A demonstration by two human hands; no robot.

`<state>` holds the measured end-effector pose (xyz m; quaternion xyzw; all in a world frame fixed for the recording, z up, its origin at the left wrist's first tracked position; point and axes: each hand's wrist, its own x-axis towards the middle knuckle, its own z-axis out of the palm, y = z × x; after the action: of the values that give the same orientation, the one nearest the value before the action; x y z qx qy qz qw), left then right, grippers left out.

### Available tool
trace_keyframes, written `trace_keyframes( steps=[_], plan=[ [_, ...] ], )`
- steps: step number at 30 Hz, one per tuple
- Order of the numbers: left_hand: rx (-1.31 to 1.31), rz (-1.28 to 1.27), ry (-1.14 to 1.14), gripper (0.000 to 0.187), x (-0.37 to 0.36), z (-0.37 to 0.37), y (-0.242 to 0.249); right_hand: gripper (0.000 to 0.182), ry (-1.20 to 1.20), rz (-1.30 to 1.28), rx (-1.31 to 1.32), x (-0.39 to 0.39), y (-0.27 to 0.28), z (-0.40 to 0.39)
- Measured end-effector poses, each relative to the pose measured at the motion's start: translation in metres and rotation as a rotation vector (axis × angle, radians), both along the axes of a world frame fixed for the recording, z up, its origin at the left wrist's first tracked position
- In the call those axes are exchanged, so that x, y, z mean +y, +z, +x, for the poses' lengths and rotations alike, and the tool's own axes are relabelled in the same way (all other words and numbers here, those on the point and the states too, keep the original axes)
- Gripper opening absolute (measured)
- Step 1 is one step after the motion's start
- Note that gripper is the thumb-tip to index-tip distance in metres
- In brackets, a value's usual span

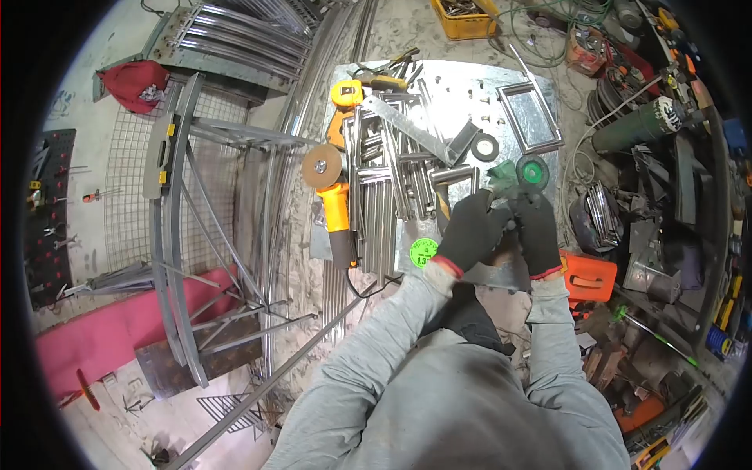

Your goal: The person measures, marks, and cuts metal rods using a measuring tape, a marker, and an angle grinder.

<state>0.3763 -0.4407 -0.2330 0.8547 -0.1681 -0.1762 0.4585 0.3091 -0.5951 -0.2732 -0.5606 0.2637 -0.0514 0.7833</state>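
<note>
Both hands wear black gloves with red cuffs and meet over the near right part of the metal-topped table (439, 74). My left hand (471, 231) and my right hand (536, 227) have their fingers closed together around something dark that I cannot make out. Just beyond them lie a green grinder head (502, 174) and a green-and-black disc (533, 172). A round green label (423, 252) shows beside my left wrist. Farther left are cut metal tubes (384, 157), a steel square (411, 129) and an orange angle grinder (335, 215) with a brown disc.
A rectangular metal frame (530, 117) lies at the table's far right. An orange case (590, 277) is right of my right wrist. A grey steel frame (168, 235) stands at the left. A green cylinder (638, 129) lies at the right, and a yellow crate (466, 25) is beyond the table.
</note>
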Motion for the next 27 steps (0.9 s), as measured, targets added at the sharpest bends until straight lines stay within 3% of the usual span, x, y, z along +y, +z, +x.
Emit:
trace_keyframes(
  steps=[2, 3, 4, 6, 7, 8, 10, 11, 13, 15, 18, 20, 22, 24, 26, 27],
  plan=[
    [0.513, -0.100, -0.114, 0.046, 0.009, 0.013, 0.011, 0.018, -0.072, 0.097, -0.047, -0.021, -0.005, -0.003],
    [0.130, -0.014, -0.138, 0.048, 0.013, 0.015, -0.002, 0.017, -0.161, 0.184, -0.105, -0.032, -0.008, -0.002],
    [-0.013, 0.076, -0.178, 0.050, 0.019, 0.024, 0.003, 0.017, -0.167, 0.183, -0.104, -0.034, -0.006, -0.003],
    [-0.455, 0.198, -0.173, 0.030, 0.030, 0.060, 0.008, 0.025, 0.245, -0.389, 0.144, -0.035, -0.001, -0.009],
    [-0.633, 0.328, -0.247, 0.017, 0.034, 0.089, 0.002, 0.041, 0.346, -0.556, 0.119, -0.034, -0.010, -0.010],
    [-0.697, 0.282, -0.316, 0.010, 0.042, 0.114, -0.001, 0.041, 0.352, -0.562, 0.124, -0.030, -0.020, -0.010],
    [-0.779, 0.291, -0.394, 0.005, 0.057, 0.144, -0.022, 0.051, 0.268, -0.917, 0.006, -0.021, -0.034, -0.009],
    [-0.780, 0.252, -0.433, 0.007, 0.063, 0.154, -0.027, 0.052, 0.316, -0.789, 0.140, -0.019, -0.022, -0.005],
    [-0.778, 0.220, -0.466, 0.009, 0.065, 0.165, -0.030, 0.051, 0.275, -0.688, 0.132, -0.013, -0.011, -0.003],
    [-0.790, 0.447, -0.515, 0.011, 0.057, 0.170, -0.027, 0.050, 0.231, -0.590, 0.129, -0.012, -0.012, -0.006],
    [-0.786, 0.536, -0.641, 0.015, 0.053, 0.181, -0.027, 0.046, 0.214, -0.469, 0.050, -0.011, -0.016, -0.009],
    [-0.798, 0.681, -0.608, 0.017, 0.042, 0.181, -0.012, 0.042, 0.133, -0.403, 0.086, -0.006, -0.013, -0.015],
    [-0.981, 0.456, -0.520, 0.019, 0.042, 0.190, -0.013, 0.042, 0.045, -0.484, 0.057, 0.004, -0.008, -0.018],
    [-0.880, 0.560, -0.390, 0.020, 0.034, 0.164, 0.053, 0.051, -0.092, -0.666, 0.067, 0.008, -0.009, -0.018],
    [-0.959, 0.462, -0.202, 0.020, 0.037, 0.136, 0.088, 0.057, -0.160, -0.978, -0.096, -0.001, -0.019, -0.020],
    [-0.924, 0.384, -0.122, 0.020, 0.041, 0.114, 0.106, 0.063, -0.152, -0.958, -0.170, -0.004, -0.013, -0.019]
  ],
)
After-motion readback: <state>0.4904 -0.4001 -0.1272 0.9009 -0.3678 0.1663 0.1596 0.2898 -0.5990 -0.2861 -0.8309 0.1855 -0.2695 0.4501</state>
